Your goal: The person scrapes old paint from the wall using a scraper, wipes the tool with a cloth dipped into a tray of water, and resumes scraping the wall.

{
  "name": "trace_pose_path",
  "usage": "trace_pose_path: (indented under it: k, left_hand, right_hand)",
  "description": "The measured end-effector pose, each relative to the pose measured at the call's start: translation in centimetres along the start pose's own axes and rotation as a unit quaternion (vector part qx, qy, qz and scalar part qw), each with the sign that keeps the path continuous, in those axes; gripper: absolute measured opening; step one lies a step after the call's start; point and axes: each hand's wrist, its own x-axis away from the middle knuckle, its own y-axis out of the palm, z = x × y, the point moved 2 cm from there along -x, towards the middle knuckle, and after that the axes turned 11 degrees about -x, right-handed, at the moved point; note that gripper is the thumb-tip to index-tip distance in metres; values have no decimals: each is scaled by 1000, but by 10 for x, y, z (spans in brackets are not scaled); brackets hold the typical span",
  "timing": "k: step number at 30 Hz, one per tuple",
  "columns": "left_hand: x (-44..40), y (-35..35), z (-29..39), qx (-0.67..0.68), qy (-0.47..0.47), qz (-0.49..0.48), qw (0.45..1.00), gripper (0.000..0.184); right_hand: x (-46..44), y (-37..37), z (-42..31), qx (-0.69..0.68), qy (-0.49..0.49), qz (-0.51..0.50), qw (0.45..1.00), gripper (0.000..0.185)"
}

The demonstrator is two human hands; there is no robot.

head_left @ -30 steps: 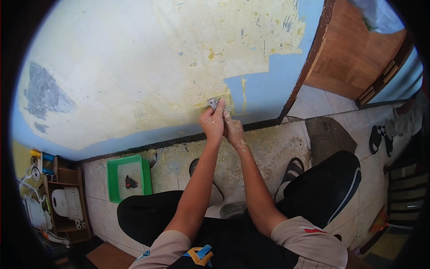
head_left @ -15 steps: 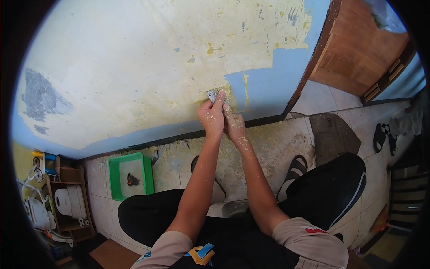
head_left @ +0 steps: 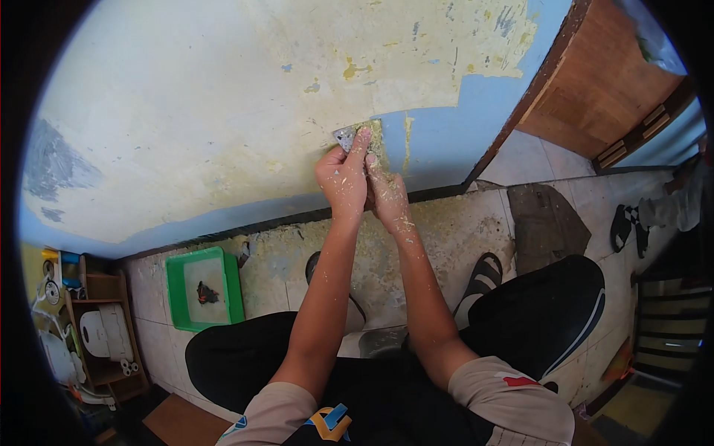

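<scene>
Both hands grip one metal scraper (head_left: 347, 138), whose flat blade lies against the wall (head_left: 223, 111) at the border of peeled, yellowish plaster and blue paint. My left hand (head_left: 343, 181) is closed round it, thumb stretched along the blade. My right hand (head_left: 387, 195) is closed at its lower right side, touching the left one. The handle is hidden by the fingers. Pale flakes stick to the blade, both hands and the wrists.
A green tray (head_left: 234, 286) with a dark object inside stands on the tiles at left, near a wooden shelf (head_left: 100, 286). A dark cloth (head_left: 547, 227) lies at right. Scrapings cover the floor (head_left: 439, 245) along the wall. Another person's foot (head_left: 628, 227) shows far right.
Both hands and the scraper have moved a little up the wall and slightly left, still gripping together. The camera view has shifted slightly.
</scene>
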Motion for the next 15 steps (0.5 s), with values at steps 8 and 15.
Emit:
trace_pose_path:
  k: [8,15]
  left_hand:
    - [-1,0,30,12,-3,6,1000,27]
    - [0,-1,31,1,7,6,1000,23]
  right_hand:
    - [12,15,-43,53,28,-10,998,58]
    - [8,14,-34,99,-30,-21,994,54]
